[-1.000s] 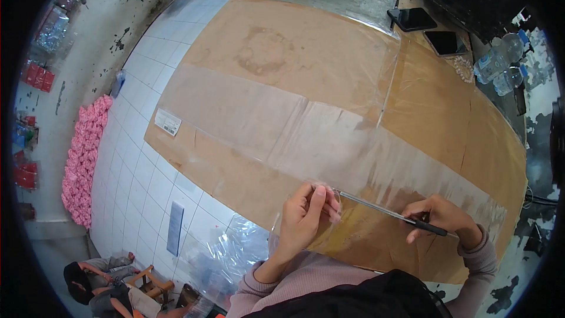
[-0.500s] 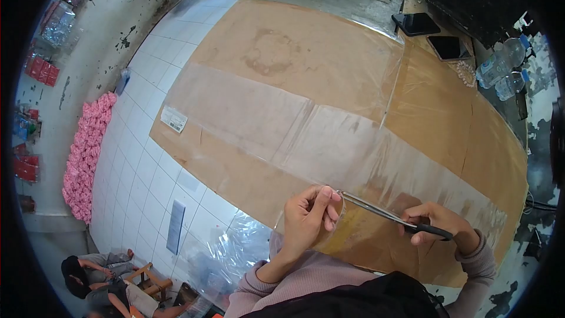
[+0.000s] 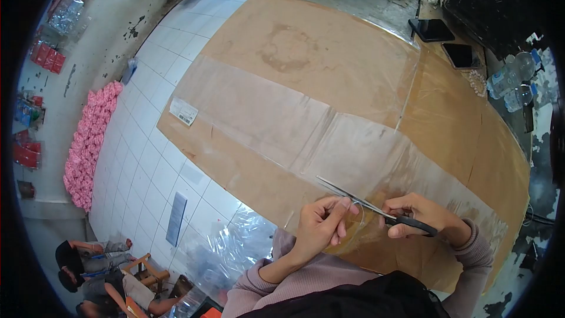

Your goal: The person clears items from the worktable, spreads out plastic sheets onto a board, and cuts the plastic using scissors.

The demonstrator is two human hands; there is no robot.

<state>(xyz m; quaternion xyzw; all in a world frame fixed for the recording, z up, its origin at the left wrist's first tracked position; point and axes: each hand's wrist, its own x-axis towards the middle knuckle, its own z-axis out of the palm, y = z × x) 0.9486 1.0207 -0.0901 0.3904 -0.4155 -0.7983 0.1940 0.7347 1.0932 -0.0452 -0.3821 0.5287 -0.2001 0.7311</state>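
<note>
Fingers of the right hand point(image 3: 415, 212) curl round the black handles of a pair of scissors point(image 3: 378, 208), whose metal blades point leftward and away from the body. Just beside them, the left hand point(image 3: 322, 224) is closed in a pinch, thumb against fingertips, with the blades running past its tips. It seems to grip a thin pale strand point(image 3: 363, 214), which bends in a loop to the right of those fingers, below the scissors; the strand is too fine to follow, and whether a blade touches it cannot be told. Both hands are over the near edge of a brown cardboard sheet point(image 3: 347, 53), across which a long clear plastic strip point(image 3: 253, 103) lies slantwise. A white label point(image 3: 183, 111) sits on the cardboard's left side. Towards the far right, two dark phones point(image 3: 431, 30) lie near clear bottles point(image 3: 507, 81). Crumpled clear plastic point(image 3: 226, 253) lies on the white tiles point(image 3: 138, 141), left of the person.
</note>
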